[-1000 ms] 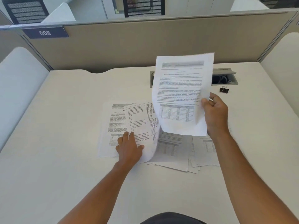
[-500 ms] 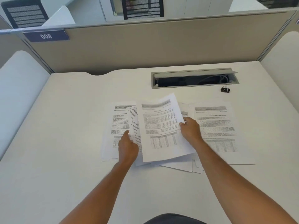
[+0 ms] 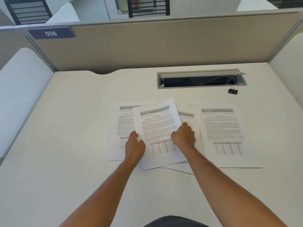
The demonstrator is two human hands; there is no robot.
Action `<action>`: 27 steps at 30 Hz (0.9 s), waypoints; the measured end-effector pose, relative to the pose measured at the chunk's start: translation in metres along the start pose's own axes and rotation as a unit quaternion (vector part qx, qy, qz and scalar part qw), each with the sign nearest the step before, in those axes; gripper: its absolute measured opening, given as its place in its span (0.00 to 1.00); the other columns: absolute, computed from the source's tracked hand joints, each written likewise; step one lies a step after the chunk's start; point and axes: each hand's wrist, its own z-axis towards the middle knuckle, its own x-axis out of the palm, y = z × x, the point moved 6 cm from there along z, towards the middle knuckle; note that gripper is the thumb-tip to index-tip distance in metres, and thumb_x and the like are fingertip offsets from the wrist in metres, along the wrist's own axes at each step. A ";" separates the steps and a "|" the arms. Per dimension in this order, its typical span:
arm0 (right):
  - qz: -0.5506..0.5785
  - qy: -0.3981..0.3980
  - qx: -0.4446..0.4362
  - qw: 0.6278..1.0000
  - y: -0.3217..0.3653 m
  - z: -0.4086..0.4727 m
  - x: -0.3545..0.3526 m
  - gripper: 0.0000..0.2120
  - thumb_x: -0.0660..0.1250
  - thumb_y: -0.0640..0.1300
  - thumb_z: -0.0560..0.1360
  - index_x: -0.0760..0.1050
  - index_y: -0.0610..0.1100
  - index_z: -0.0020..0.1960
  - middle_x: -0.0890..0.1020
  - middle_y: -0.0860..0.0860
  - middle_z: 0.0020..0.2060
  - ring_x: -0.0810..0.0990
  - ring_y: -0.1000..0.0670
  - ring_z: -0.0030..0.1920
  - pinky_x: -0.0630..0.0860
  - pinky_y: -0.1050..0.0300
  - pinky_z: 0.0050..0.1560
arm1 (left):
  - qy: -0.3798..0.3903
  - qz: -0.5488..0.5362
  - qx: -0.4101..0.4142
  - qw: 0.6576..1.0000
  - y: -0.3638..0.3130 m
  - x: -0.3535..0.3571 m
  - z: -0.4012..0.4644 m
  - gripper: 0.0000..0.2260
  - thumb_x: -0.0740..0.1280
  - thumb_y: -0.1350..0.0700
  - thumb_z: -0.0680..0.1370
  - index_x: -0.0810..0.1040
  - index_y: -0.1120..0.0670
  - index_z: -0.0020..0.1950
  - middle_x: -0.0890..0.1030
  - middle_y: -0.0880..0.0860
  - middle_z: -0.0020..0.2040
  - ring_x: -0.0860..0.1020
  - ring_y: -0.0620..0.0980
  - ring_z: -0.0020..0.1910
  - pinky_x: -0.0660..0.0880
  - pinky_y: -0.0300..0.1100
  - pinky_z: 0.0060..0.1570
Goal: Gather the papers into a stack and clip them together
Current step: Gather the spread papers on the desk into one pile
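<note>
Several printed papers lie spread on the white desk [image 3: 73, 145]. A tilted top sheet [image 3: 157, 125] rests on the middle pile, held at both side edges: my left hand [image 3: 135, 145] grips its left edge and my right hand [image 3: 184, 136] grips its right edge. Another sheet [image 3: 114, 128] pokes out to the left underneath. A separate sheet [image 3: 223, 131] lies flat to the right, apart from both hands. A small black binder clip [image 3: 233, 91] sits on the desk at the far right, away from the papers.
An open cable tray [image 3: 201, 79] with cords inside is set into the desk behind the papers. A beige partition [image 3: 164, 43] with a "008" label [image 3: 51, 33] closes off the back. White side panels stand at left and right.
The sheet my right hand held up in the air has come down onto the middle pile. Both hands now grip its side edges.
</note>
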 end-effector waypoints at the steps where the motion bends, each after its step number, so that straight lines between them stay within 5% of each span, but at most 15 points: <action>1: -0.003 0.004 0.012 1.000 0.000 -0.001 0.000 0.22 0.68 0.42 0.74 0.68 0.40 0.66 0.77 0.43 0.61 0.75 0.40 0.62 0.77 0.44 0.57 | 0.000 -0.001 0.001 1.000 0.000 0.000 0.000 0.24 0.60 0.61 0.82 0.62 0.54 0.78 0.73 0.51 0.73 0.73 0.50 0.65 0.71 0.46 0.66; 6: 0.075 0.025 0.047 0.996 -0.005 0.003 0.004 0.22 0.68 0.41 0.70 0.70 0.40 0.63 0.78 0.43 0.59 0.77 0.39 0.59 0.80 0.45 0.54 | 0.004 0.011 0.010 1.000 -0.001 0.001 0.000 0.24 0.60 0.60 0.81 0.62 0.55 0.78 0.73 0.51 0.73 0.73 0.51 0.68 0.71 0.47 0.66; 10: 0.149 0.063 0.061 0.985 -0.011 0.006 0.002 0.18 0.69 0.41 0.68 0.76 0.40 0.57 0.84 0.46 0.50 0.83 0.44 0.46 0.81 0.53 0.40 | 0.005 0.014 0.014 1.000 0.000 0.001 0.000 0.25 0.60 0.60 0.81 0.63 0.54 0.78 0.73 0.52 0.74 0.73 0.52 0.69 0.69 0.45 0.66; 12: 0.171 0.082 0.063 0.980 -0.015 0.008 0.002 0.13 0.69 0.40 0.69 0.79 0.40 0.53 0.85 0.47 0.46 0.83 0.46 0.43 0.84 0.51 0.43 | 0.003 0.016 0.013 1.000 0.001 0.001 0.001 0.24 0.61 0.60 0.81 0.64 0.54 0.78 0.73 0.53 0.73 0.74 0.53 0.68 0.70 0.46 0.66; 17: 0.159 0.046 0.058 0.984 -0.037 0.011 -0.015 0.08 0.65 0.38 0.71 0.81 0.41 0.48 0.85 0.48 0.43 0.82 0.47 0.40 0.74 0.60 0.33 | -0.050 0.071 0.025 0.996 0.004 -0.017 0.013 0.25 0.63 0.61 0.79 0.67 0.56 0.76 0.75 0.59 0.70 0.73 0.59 0.69 0.70 0.48 0.67; 21: 0.139 0.020 0.047 0.989 -0.050 0.011 -0.023 0.07 0.65 0.39 0.74 0.80 0.42 0.48 0.84 0.49 0.43 0.80 0.49 0.37 0.70 0.61 0.31 | -0.116 0.253 -0.042 0.960 0.014 -0.043 0.025 0.27 0.70 0.50 0.76 0.67 0.57 0.72 0.70 0.61 0.68 0.65 0.63 0.70 0.67 0.58 0.65; 27: 0.117 0.012 0.037 0.992 -0.053 0.005 -0.018 0.04 0.63 0.39 0.75 0.77 0.44 0.45 0.83 0.49 0.43 0.79 0.48 0.38 0.69 0.61 0.31 | -0.107 0.300 -0.084 0.944 0.029 -0.057 0.038 0.36 0.75 0.39 0.70 0.65 0.57 0.68 0.69 0.61 0.67 0.65 0.63 0.69 0.68 0.59 0.62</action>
